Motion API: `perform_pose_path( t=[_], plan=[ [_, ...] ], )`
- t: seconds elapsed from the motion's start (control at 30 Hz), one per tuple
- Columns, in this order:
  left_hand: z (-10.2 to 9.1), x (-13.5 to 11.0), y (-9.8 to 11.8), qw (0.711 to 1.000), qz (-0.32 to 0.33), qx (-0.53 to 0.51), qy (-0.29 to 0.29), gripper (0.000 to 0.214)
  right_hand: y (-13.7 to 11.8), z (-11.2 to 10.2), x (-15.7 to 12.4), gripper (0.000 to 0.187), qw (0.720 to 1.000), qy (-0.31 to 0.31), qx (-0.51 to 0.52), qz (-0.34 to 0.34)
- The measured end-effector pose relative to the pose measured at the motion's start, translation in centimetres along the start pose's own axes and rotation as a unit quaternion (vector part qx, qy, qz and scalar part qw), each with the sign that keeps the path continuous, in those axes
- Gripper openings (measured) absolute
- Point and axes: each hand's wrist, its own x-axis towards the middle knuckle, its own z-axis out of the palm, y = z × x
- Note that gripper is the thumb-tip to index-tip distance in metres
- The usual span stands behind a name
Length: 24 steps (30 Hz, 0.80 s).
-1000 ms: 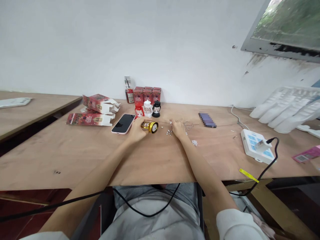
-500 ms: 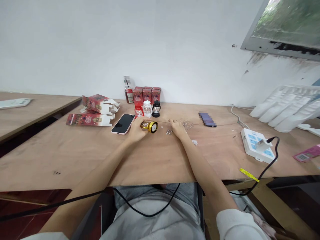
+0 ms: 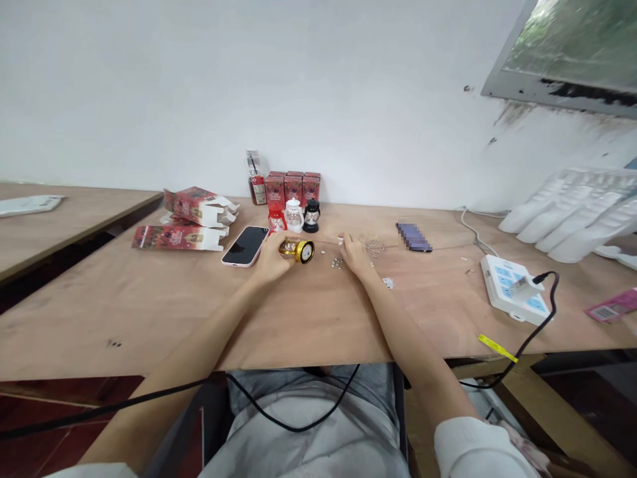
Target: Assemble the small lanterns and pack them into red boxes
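Observation:
My left hand (image 3: 273, 257) is wrapped around a small gold lantern (image 3: 304, 251), tipped on its side with its round base facing right. My right hand (image 3: 354, 253) is closed, and a small white piece (image 3: 340, 240) shows at its fingertips. Several button cells (image 3: 336, 263) lie on the table just left of that hand, with one more silvery disc (image 3: 323, 252) between the hands. To its right is a heap of thin wire hooks (image 3: 374, 248). Behind my left hand stand a red lantern (image 3: 277, 219), a white lantern (image 3: 294, 216) and a black lantern (image 3: 311, 216).
Red boxes (image 3: 293, 190) and a bottle (image 3: 257, 186) stand against the wall. Opened cartons (image 3: 179, 238) and a phone (image 3: 245, 246) lie left. Small white pieces (image 3: 388, 283), a blurred-out phone-like slab (image 3: 414, 237) and a power strip (image 3: 515, 290) lie right.
My right hand has shifted slightly, and a small white piece now shows at its fingertips. My left hand keeps the gold lantern in nearly the same place.

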Motion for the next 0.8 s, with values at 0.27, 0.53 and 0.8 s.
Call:
perform_pose_path(
  t=[0.27, 0.53, 0.8],
  plan=[
    [0.1, -0.1, -0.6, 0.996, -0.068, -0.063, 0.017, 0.039, -3.6, 0.2, -0.7, 0.024, 0.943, 0.166, 0.281, -0.060],
    [0.1, 0.0, -0.4, 0.984, -0.119, -0.126, 0.046, 0.046, -8.2, -1.2, -2.9, 0.026, 0.886, 0.293, 0.258, -0.252],
    [0.0, -0.1, -0.1, 0.992, -0.063, -0.100, 0.038, 0.038, -7.7, -0.5, -2.9, 0.027, 0.878, 0.309, 0.237, -0.277]
  ],
)
